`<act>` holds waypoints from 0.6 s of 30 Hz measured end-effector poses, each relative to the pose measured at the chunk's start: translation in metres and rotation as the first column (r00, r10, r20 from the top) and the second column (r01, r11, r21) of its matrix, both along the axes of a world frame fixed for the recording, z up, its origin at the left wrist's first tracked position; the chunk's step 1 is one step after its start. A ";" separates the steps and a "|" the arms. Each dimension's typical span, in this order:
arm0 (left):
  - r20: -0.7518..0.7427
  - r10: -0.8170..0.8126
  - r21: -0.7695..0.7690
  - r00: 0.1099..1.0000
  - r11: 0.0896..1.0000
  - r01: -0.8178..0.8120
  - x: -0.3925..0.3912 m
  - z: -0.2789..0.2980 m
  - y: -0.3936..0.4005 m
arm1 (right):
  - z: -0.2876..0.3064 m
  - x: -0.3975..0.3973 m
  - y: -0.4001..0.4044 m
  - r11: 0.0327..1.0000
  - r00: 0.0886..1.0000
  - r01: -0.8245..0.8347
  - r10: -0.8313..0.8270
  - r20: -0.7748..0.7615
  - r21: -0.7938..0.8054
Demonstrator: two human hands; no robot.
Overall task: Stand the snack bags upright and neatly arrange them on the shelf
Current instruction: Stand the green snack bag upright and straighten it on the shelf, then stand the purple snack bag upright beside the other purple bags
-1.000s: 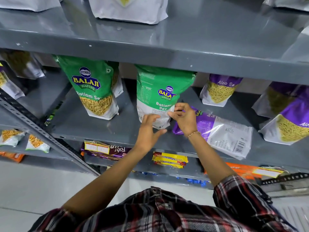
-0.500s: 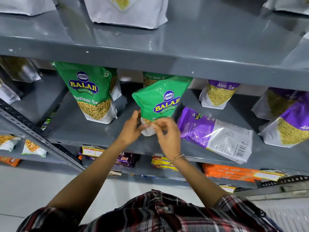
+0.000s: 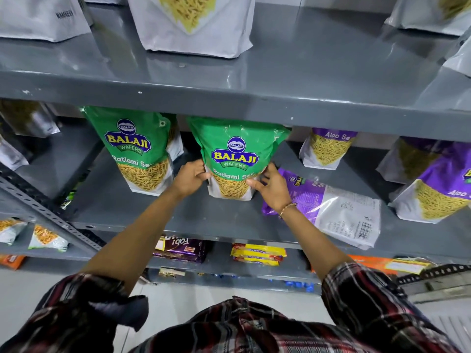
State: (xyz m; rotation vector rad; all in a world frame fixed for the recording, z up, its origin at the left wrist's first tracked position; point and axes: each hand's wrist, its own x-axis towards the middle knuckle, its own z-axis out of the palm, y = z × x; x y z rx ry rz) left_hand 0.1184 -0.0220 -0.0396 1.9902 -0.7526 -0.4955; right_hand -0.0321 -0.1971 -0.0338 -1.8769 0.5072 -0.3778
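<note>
Plaid sleeves [image 3: 356,296] are rolled back; both forearms extend toward the grey metal shelf [image 3: 142,210]. The left hand [image 3: 190,178] and right hand [image 3: 271,186] clasp the lower sides of the green bag [image 3: 235,154], which stands upright, glossy, label forward. Just right, a purple bag [image 3: 328,210] lies flat. A second green bag [image 3: 137,146] stands left.

- Below me at six o'clock, my plaid shirt [image 3: 254,329].
- A thin bracelet [image 3: 287,208] on my wrist.
- Pale floor tiles [image 3: 23,289] at eight o'clock.
</note>
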 end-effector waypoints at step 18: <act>-0.799 -0.139 -0.011 0.584 0.976 0.218 -0.221 -0.003 -0.111 | 0.054 -0.118 -0.170 0.843 0.644 -0.290 -0.179 -0.744 -0.454</act>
